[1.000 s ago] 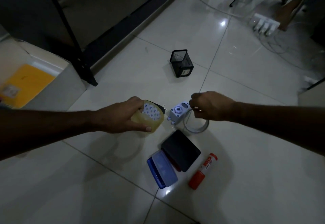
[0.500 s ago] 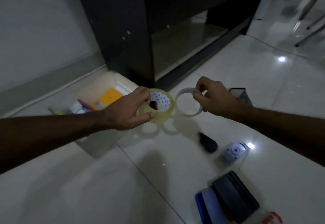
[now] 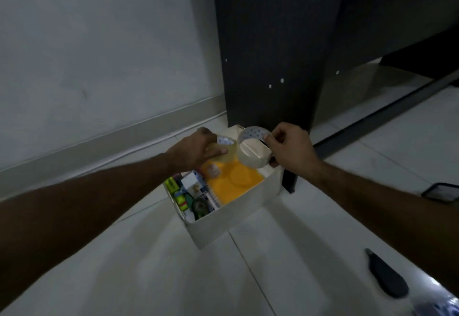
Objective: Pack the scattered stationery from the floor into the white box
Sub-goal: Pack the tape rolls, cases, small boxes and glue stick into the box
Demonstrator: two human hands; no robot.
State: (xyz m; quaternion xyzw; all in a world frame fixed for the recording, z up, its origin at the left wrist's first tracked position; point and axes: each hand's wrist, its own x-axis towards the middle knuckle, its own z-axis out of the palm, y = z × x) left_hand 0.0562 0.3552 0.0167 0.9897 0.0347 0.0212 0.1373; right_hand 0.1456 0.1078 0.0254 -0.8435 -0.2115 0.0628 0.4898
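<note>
The white box (image 3: 231, 218) stands open on the floor against a dark cabinet. Inside it lie a yellow spiral notebook (image 3: 236, 184), green highlighters (image 3: 177, 194) and other small items. My left hand (image 3: 198, 151) holds a thick roll of clear yellowish tape (image 3: 224, 153) over the box's far half. My right hand (image 3: 289, 149) pinches a thinner clear tape ring (image 3: 253, 133) by its rim, just to the right of the first roll and also above the box. The two rolls almost touch.
A dark cabinet panel (image 3: 268, 55) rises right behind the box, and a grey wall fills the left. A black utility knife (image 3: 386, 276) lies on the white floor tiles at lower right. The rim of a black mesh cup (image 3: 440, 191) shows at the right edge.
Both hands lifted the two tape rolls from the floor and carried them left to above the open box. My view swung left with them, away from the remaining floor items.
</note>
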